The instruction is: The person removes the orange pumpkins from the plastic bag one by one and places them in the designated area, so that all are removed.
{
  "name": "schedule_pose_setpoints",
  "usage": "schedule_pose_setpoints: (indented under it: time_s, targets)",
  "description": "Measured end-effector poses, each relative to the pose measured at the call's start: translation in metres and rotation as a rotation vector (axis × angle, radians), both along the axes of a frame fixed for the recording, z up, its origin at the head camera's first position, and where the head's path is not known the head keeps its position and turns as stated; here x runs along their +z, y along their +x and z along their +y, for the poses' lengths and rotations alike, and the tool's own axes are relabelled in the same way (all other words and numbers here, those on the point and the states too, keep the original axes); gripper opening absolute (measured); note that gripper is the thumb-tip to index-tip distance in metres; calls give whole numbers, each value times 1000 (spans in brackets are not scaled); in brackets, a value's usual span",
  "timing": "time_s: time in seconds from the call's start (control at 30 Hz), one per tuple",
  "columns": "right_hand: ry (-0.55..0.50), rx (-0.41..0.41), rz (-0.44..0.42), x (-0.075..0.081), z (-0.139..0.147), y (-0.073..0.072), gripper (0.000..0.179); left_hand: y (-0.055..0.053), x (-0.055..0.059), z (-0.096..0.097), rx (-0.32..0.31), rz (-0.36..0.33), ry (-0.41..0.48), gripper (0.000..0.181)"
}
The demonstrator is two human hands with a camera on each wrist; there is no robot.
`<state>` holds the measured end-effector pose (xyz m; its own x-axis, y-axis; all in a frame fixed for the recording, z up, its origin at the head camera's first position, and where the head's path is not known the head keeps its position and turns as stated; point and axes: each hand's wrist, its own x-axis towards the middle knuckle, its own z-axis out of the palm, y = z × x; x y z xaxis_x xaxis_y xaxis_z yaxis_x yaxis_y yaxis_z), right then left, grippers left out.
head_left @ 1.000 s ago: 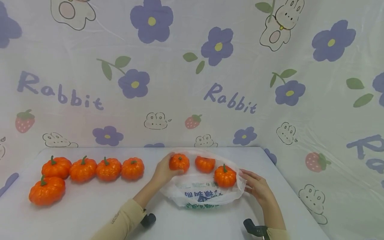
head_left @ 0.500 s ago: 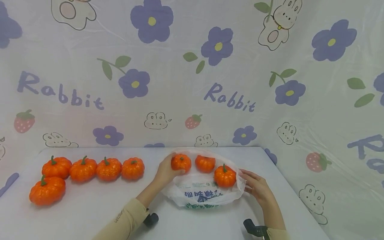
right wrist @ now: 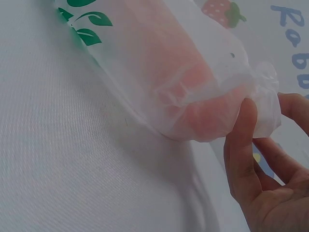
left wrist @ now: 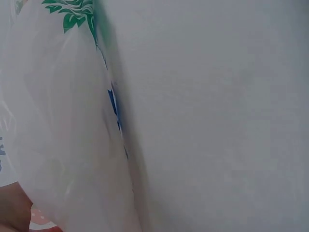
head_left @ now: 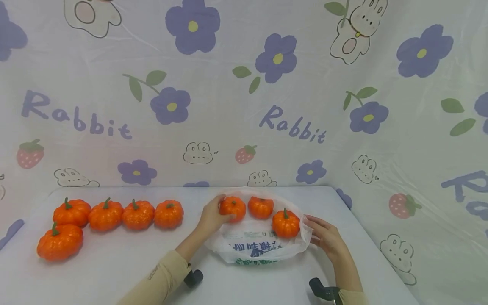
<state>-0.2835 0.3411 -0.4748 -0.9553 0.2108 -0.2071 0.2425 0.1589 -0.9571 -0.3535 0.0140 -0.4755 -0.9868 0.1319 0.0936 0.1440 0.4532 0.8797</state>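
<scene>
My left hand (head_left: 210, 217) grips a small orange pumpkin (head_left: 234, 209) at the left side of a white plastic bag (head_left: 244, 240) that lies open on the table. Two more pumpkins are in the bag: one turned with no stem showing (head_left: 261, 208), the other with its green stem up (head_left: 286, 224). At the right side, my right hand (head_left: 328, 238) pinches the bag's edge between thumb and fingers. The right wrist view shows this bunched edge (right wrist: 263, 92) close up. In the left wrist view the bag (left wrist: 67, 125) hides most of the left hand.
Several pumpkins (head_left: 138, 215) stand in a row at the table's back left, with one pumpkin (head_left: 60, 242) in front of them. Behind the white table (head_left: 114, 267) hangs a patterned cloth (head_left: 228, 106) with flowers and rabbits.
My left hand has shifted slightly to the right with its pumpkin, closer to the stemless-looking one. My right hand and the bag's right edge have stayed in place.
</scene>
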Motion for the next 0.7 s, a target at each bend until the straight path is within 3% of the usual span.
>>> schedule_pose_setpoints:
  time_s: [0.3, 0.7]
  targets:
    - [6, -1, 2, 0, 1, -1, 72, -6, -5, 3, 2, -60, -20, 72]
    - [-4, -3, 12, -1, 2, -1, 69, -5, -6, -1, -29, -33, -30, 67]
